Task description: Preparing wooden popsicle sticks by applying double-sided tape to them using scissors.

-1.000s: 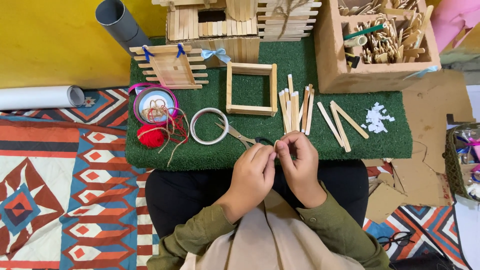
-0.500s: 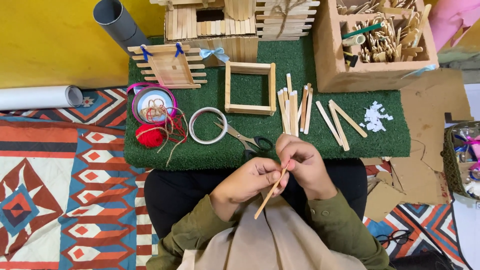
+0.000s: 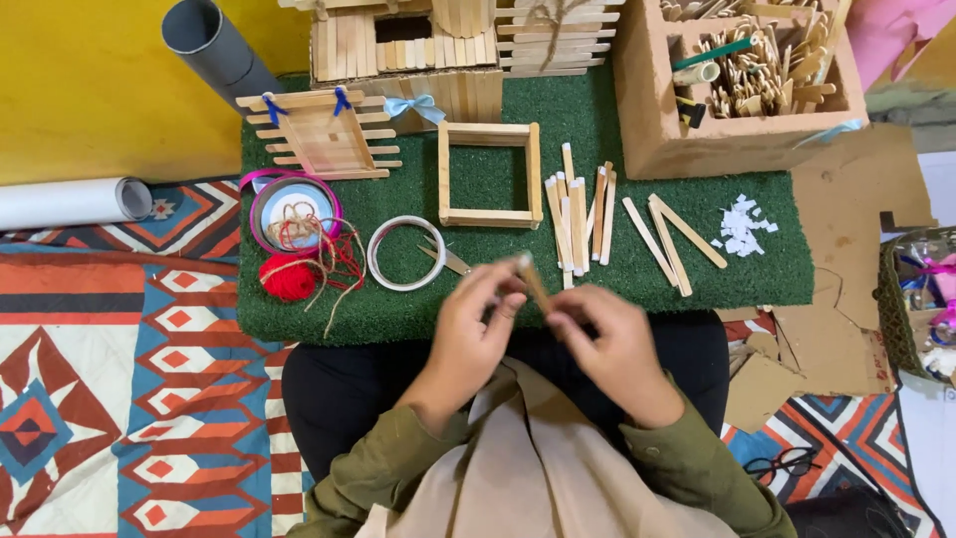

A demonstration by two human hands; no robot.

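Observation:
Both hands meet over my lap at the near edge of a green turf mat [image 3: 428, 309]. My left hand [image 3: 473, 334] and my right hand [image 3: 607, 344] pinch one flat wooden craft stick [image 3: 533, 282] between their fingertips; it points up and away from me. Just beyond the hands lie scissors [image 3: 443, 259], partly hidden by my left fingers, beside a white tape ring [image 3: 406, 253]. A square frame of sticks [image 3: 490, 174] sits mid-mat, with several loose sticks [image 3: 581, 214] to its right.
A red yarn ball [image 3: 288, 277], a ribbon spool with twine [image 3: 295, 211] and a stick ladder piece [image 3: 324, 137] sit at left. Stick houses [image 3: 448, 45] stand at the back. A cardboard box of sticks [image 3: 737, 85], white paper scraps [image 3: 742, 227], a grey tube [image 3: 214, 45] and a paper roll [image 3: 70, 202] surround the mat.
The stick hung down toward my lap half a second ago; now it is turned upward between both hands, which have spread slightly apart.

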